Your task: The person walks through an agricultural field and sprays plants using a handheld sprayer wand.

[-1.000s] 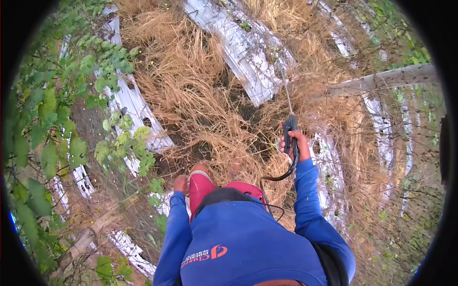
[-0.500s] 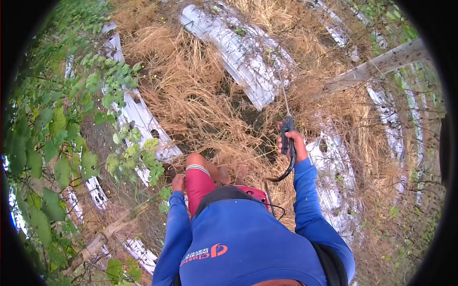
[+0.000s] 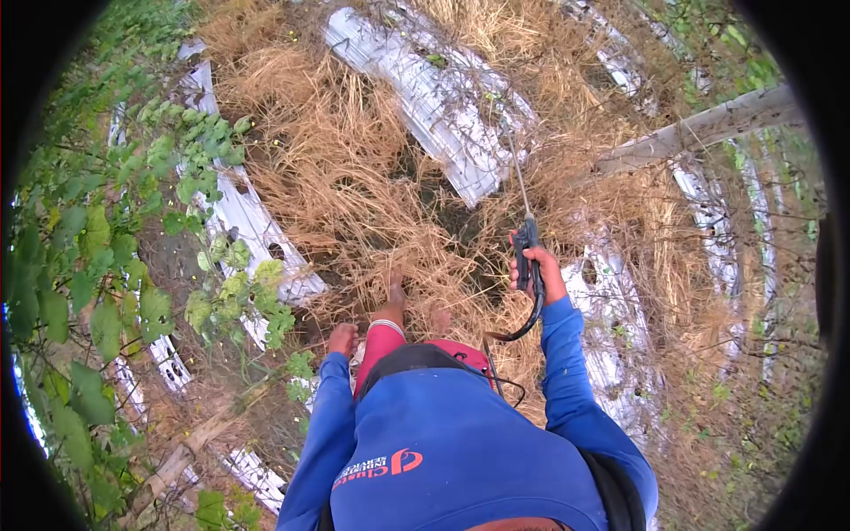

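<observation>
My right hand (image 3: 552, 272) is wrapped round the black trigger handle of a spray lance (image 3: 527, 237). Its thin metal tube points forward, the tip blending into the dry stalks. From the base of the handle a dark hose (image 3: 524, 331) curves back toward my waist. My left hand (image 3: 343, 339) hangs low beside my red shorts (image 3: 381, 343), its fingers curled; whatever may be inside them is hidden. A bare lower leg (image 3: 390, 305) stretches forward into the dry grass (image 3: 354, 195).
Silvery plastic mulch sheets (image 3: 416, 88) with holes run in strips over the ground. Green leafy vines (image 3: 93, 301) crowd the left side. A wooden post (image 3: 699, 128) slants in from the right, and another pole (image 3: 190, 442) lies at lower left.
One leg has stepped forward into the dry grass, its knee no longer raised. My left hand has moved slightly right. The right hand keeps its grip on the spray lance.
</observation>
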`<state>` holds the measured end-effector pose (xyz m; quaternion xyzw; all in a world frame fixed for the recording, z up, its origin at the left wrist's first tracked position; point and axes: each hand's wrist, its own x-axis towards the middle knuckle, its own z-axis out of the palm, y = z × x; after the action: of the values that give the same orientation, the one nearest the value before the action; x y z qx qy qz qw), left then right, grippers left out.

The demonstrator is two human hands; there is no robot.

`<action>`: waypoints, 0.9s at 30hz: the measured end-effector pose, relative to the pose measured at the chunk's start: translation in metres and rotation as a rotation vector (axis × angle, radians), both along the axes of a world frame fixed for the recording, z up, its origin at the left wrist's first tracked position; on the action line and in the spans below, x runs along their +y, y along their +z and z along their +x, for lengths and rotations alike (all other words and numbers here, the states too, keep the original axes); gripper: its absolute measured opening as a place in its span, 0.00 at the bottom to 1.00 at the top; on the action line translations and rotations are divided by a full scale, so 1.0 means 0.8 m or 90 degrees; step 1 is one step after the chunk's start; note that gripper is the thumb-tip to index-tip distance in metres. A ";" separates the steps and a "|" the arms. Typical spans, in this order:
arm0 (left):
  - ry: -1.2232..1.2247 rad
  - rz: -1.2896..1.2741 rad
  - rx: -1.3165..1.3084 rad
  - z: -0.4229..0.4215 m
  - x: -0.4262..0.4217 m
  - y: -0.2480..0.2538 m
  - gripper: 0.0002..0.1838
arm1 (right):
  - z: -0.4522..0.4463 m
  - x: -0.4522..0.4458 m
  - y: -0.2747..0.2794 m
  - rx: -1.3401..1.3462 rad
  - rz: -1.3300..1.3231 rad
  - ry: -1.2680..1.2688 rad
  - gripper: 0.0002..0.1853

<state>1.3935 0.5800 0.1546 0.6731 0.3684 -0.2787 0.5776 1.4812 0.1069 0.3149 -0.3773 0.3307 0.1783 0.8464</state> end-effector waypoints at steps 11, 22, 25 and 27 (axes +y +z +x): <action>0.010 -0.045 0.023 0.030 -0.011 -0.024 0.10 | 0.025 0.014 0.006 0.000 0.000 0.011 0.22; 0.032 -0.093 0.024 0.055 -0.006 -0.057 0.09 | 0.054 0.039 0.016 0.041 -0.068 0.024 0.19; 0.044 -0.111 0.043 0.064 0.002 -0.060 0.08 | 0.058 0.046 0.022 0.048 -0.065 0.017 0.19; 0.044 -0.121 0.053 0.065 0.005 -0.063 0.08 | 0.060 0.049 0.025 0.046 -0.071 0.023 0.19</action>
<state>1.4458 0.5836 0.1043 0.5899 0.3868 -0.3203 0.6323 1.5290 0.1459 0.3351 -0.4230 0.3636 0.1883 0.8083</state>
